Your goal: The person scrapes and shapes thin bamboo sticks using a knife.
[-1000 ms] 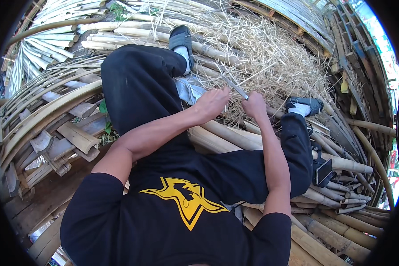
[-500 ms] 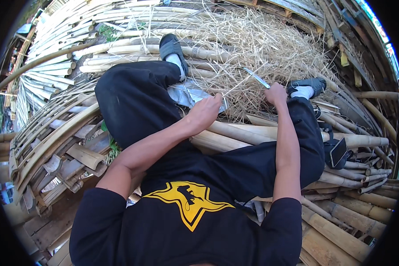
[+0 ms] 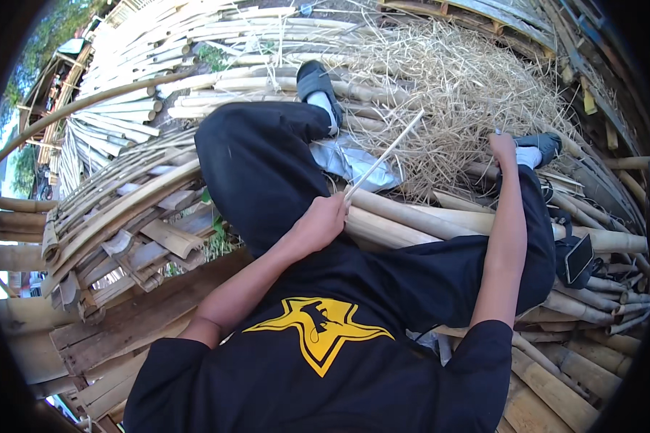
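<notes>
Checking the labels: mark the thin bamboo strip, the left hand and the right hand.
thin bamboo strip [image 3: 384, 155], head view, middle of its length.
left hand [image 3: 321, 222], head view, back of the hand.
right hand [image 3: 502, 146], head view, back of the hand.

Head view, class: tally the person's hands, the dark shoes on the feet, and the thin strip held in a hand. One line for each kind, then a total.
hands: 2, the left hand and the right hand
dark shoes: 2, the second by the right hand
thin bamboo strip, gripped in the left hand: 1
Total: 5
</notes>
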Tool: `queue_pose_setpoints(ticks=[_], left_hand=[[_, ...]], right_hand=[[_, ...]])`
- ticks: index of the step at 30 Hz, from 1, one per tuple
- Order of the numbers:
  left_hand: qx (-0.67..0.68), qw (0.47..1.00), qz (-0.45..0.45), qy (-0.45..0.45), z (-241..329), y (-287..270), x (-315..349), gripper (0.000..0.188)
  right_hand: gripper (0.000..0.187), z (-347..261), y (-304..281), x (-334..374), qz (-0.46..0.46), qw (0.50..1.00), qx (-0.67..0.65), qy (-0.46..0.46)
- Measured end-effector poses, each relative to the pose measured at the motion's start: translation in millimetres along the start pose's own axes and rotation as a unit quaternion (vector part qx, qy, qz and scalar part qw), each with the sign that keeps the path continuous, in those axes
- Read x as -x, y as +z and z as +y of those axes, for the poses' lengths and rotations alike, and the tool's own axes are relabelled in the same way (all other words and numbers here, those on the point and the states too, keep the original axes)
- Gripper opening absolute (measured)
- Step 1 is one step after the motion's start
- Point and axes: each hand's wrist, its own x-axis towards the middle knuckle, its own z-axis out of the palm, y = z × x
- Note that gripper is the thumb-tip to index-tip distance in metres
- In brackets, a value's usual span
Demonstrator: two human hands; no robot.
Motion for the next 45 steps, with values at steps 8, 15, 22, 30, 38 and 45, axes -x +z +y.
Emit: queue_pose_setpoints(ticks=[8, 15, 22, 30, 38, 45], left_hand=[[0.366, 0.885, -0.153, -0.244, 23.4, -24.1, -31.7, 0.040], [0.109, 0.990, -0.021, -0.086, 10.8, -4.0, -63.4, 0.047], [-0.001, 0.992, -0.076, -0.099, 23.8, -3.7, -82.5, 0.043], [-0.034, 0.993, -0.067, -0.087, 23.2, -2.1, -99.0, 0.043], [0.021, 0.994, -0.059, -0.087, 13.0, 6.7, -102.2, 0.053], [0.002, 0.993, -0.093, -0.076, 3.3, 17.1, -94.8, 0.049]], right_hand=[[0.047, -99.8, 0.2, 66.5, 0.048, 0.983, -0.097, -0.149], [0.046, -133.1, -2.7, 144.3, -0.070, 0.972, -0.033, -0.220], [0.042, -136.6, 14.4, 208.4, -0.131, 0.955, 0.094, -0.250], [0.027, -135.2, 31.3, 221.0, -0.105, 0.943, 0.085, -0.304], [0.021, -130.8, 40.5, 220.3, -0.082, 0.937, 0.091, -0.326], [0.021, -113.6, 69.9, 188.8, -0.073, 0.935, 0.117, -0.326]])
